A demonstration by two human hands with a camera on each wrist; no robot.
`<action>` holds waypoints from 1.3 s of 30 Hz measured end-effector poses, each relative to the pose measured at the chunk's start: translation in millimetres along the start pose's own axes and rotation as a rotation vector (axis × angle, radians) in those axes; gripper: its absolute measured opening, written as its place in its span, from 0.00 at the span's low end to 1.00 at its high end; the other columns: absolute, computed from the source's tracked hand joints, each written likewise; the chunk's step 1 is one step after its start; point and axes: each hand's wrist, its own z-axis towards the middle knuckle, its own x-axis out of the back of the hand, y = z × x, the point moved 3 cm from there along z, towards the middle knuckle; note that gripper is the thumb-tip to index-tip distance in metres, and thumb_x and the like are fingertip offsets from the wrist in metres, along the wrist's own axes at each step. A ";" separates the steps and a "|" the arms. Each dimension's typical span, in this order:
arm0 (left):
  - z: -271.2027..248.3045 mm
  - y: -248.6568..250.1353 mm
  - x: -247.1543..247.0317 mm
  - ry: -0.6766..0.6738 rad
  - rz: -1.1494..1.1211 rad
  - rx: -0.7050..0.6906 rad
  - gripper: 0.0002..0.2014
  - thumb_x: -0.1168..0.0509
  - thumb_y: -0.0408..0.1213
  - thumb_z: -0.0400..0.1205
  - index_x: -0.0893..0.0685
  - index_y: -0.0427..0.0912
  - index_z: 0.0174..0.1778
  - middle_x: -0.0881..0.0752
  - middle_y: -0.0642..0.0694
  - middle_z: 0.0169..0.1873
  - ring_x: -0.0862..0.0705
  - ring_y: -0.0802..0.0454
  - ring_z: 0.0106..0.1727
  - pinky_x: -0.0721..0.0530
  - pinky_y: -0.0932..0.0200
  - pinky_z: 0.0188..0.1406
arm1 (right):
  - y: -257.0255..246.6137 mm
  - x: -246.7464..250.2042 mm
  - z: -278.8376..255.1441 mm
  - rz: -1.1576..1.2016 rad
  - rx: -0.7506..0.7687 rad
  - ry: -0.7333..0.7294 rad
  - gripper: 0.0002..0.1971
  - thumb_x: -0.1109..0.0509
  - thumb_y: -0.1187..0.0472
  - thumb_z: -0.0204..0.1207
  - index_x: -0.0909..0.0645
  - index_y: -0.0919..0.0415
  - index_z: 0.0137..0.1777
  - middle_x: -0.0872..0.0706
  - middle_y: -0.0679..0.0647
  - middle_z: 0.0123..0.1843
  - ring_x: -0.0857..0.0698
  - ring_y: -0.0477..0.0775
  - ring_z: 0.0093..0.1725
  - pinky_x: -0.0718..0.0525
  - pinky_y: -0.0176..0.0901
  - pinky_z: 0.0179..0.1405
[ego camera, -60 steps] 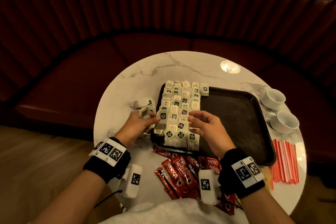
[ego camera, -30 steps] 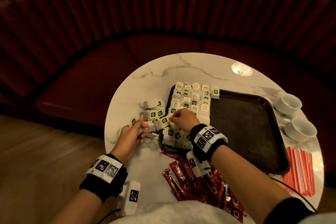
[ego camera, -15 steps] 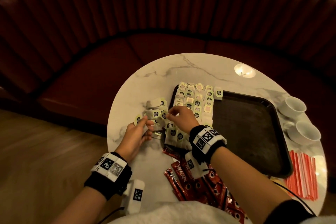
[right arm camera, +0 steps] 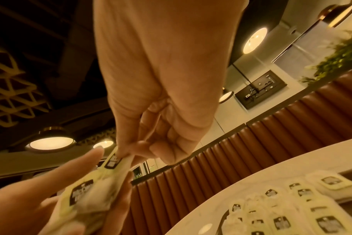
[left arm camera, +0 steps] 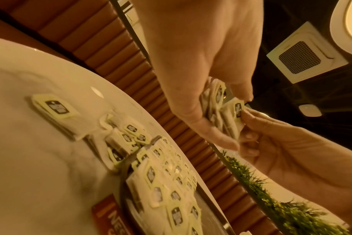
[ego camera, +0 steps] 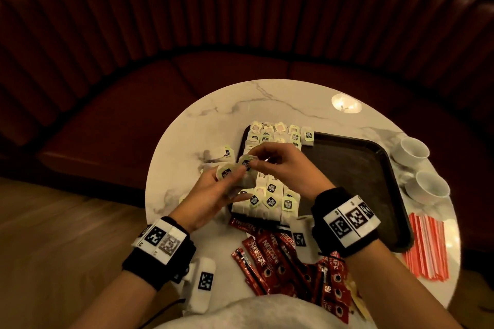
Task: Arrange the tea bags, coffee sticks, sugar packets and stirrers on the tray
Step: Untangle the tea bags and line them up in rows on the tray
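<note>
A dark tray (ego camera: 355, 176) lies on the round marble table (ego camera: 213, 115), its left part covered with rows of tea bags (ego camera: 270, 195). My left hand (ego camera: 213, 187) grips a small bunch of tea bags (left arm camera: 217, 111) above the tray's left edge. My right hand (ego camera: 280, 163) pinches the tag of one tea bag (ego camera: 246, 161) in that bunch; the right wrist view shows the pinch on the tag (right arm camera: 113, 160). A few loose tea bags (ego camera: 219, 153) lie on the table left of the tray. Red coffee sticks (ego camera: 280, 259) lie near me. Red-striped stirrers (ego camera: 425, 246) lie at the right.
Two white cups (ego camera: 411, 148) (ego camera: 430, 185) stand right of the tray. The tray's right half is bare. A dark red padded bench (ego camera: 240, 21) curves round the table's far side. A lamp's reflection (ego camera: 346, 103) shows on the tabletop.
My left hand has lifted a bunch of tea bags from the table toward the tray. My right hand has come off the rows and now pinches one bag in that bunch.
</note>
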 end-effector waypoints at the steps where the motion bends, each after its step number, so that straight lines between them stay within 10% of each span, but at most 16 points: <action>1: 0.7 -1.2 -2.8 -0.006 0.002 -0.022 0.17 0.33 0.39 0.78 0.16 0.35 0.60 0.10 0.35 0.52 0.10 0.43 0.53 0.10 0.54 0.47 | 0.1 3.2 -4.6 0.030 -0.002 0.036 0.07 0.26 0.59 0.79 0.12 0.57 0.55 0.10 0.52 0.48 0.13 0.49 0.44 0.15 0.42 0.44; 4: 3.5 -3.0 -7.8 0.017 -0.017 -0.062 0.18 0.31 0.34 0.77 0.17 0.31 0.62 0.10 0.35 0.52 0.10 0.45 0.53 0.11 0.59 0.45 | 5.3 7.2 -19.5 0.169 -0.043 0.136 0.09 0.26 0.59 0.79 0.14 0.56 0.58 0.11 0.48 0.51 0.15 0.36 0.44 0.20 0.28 0.37; 15: 11.7 -7.8 -24.9 0.078 0.061 -0.161 0.27 0.27 0.43 0.71 0.18 0.26 0.59 0.11 0.37 0.49 0.11 0.49 0.48 0.14 0.61 0.39 | 35.0 -6.8 -45.2 0.530 -0.156 0.247 0.07 0.27 0.68 0.79 0.16 0.69 0.55 0.13 0.65 0.55 0.09 0.59 0.48 0.11 0.44 0.51; 23: 18.1 0.1 -22.1 0.198 0.115 -0.196 0.06 0.27 0.32 0.77 0.14 0.36 0.48 0.13 0.51 0.31 0.21 0.61 0.29 0.28 0.66 0.21 | 30.9 -1.9 -48.9 0.435 -0.115 0.245 0.09 0.26 0.67 0.78 0.15 0.63 0.57 0.10 0.57 0.53 0.09 0.55 0.48 0.13 0.40 0.51; 39: 19.9 -7.7 -21.8 0.168 0.009 -0.054 0.18 0.25 0.43 0.69 0.14 0.39 0.52 0.14 0.49 0.36 0.19 0.58 0.35 0.22 0.66 0.27 | 53.4 18.1 -48.6 0.500 -0.269 0.310 0.11 0.25 0.66 0.76 0.13 0.65 0.58 0.08 0.58 0.52 0.09 0.50 0.49 0.13 0.34 0.50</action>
